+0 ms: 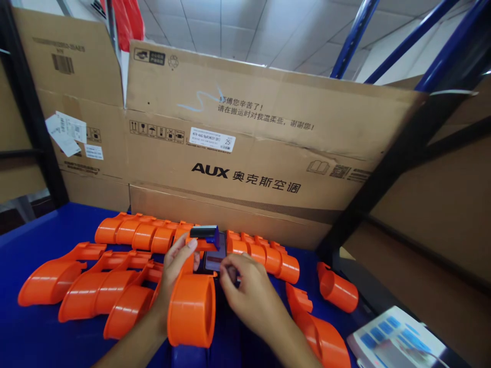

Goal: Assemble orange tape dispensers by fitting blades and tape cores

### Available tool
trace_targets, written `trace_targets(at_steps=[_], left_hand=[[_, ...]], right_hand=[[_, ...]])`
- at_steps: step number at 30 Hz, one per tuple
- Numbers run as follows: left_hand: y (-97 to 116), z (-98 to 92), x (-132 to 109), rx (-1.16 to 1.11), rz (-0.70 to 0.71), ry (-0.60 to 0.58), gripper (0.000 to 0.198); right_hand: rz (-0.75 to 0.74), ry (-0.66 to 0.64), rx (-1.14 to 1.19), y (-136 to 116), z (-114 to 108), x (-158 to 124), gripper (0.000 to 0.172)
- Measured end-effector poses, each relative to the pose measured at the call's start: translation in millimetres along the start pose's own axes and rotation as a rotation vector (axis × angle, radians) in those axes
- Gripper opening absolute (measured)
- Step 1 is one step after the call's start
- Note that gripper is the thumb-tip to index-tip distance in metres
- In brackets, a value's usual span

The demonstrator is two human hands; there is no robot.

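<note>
An orange tape dispenser (192, 309) with a round cup and a blue-and-black head is in my left hand (177, 266), its fingers wrapped round the upper part. My right hand (243, 281) is just right of the dispenser, with its fingers curled together; a small thing shows by the fingertips, too hidden to name. Between and behind the hands lies a dark, flat device (215, 259) with a screen, partly covered. More orange parts (49, 281) of the same shape lie on the blue table on the left.
Orange parts stand in a row (141, 235) at the back, before a cardboard wall (245, 168). Others (337, 291) lie on the right. A white box with blue squares (395, 340) is at the lower right. Dark posts frame both sides of the blue table (23, 230).
</note>
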State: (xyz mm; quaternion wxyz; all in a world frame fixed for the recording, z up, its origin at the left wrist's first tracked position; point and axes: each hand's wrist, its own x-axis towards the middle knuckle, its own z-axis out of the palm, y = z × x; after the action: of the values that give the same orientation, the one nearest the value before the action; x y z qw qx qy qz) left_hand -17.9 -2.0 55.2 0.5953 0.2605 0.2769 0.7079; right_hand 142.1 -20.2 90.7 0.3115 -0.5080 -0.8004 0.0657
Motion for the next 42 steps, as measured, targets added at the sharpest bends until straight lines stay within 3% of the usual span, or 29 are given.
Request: trace_targets(at_steps=[5,10,12,15,21,26,31,38,42], left_hand=[[-1,-1.7,8,0.192,0.05,-0.142,0.037],[-12,-4.7,12,0.243,0.02,-0.234,0.049],[-18,-3.8,11,0.254,0.009,-0.248,0.05],[-28,-3.8,8,0.236,-0.032,-0.257,0.054],[-44,-8.9,8,0.187,-0.134,-0.261,0.056],[-47,-5.0,7,0.124,-0.098,-0.294,0.048],[-47,2.7,8,0.061,-0.103,-0.339,0.038],[-34,11.0,-4,0.196,0.015,-0.268,0.041],[-30,14.5,-10,0.258,0.029,-0.259,0.044]], right_hand=[[-0.052,0.123,0.062,15,-19,4,0.02],[-0.042,0.2,0.176,30,-18,2,0.015],[-0.06,0.188,0.245,33,-16,0,0.023],[-0.108,0.125,0.273,36,-16,-5,0.033],[-0.113,0.109,0.211,40,-15,-13,0.027],[-0.118,0.107,0.174,38,-16,-15,0.03],[-0.1,0.104,0.11,34,-18,-11,0.022],[-0.199,0.345,-0.05,37,-10,-14,0.032],[-0.253,0.396,-0.1,39,-4,-16,0.03]])
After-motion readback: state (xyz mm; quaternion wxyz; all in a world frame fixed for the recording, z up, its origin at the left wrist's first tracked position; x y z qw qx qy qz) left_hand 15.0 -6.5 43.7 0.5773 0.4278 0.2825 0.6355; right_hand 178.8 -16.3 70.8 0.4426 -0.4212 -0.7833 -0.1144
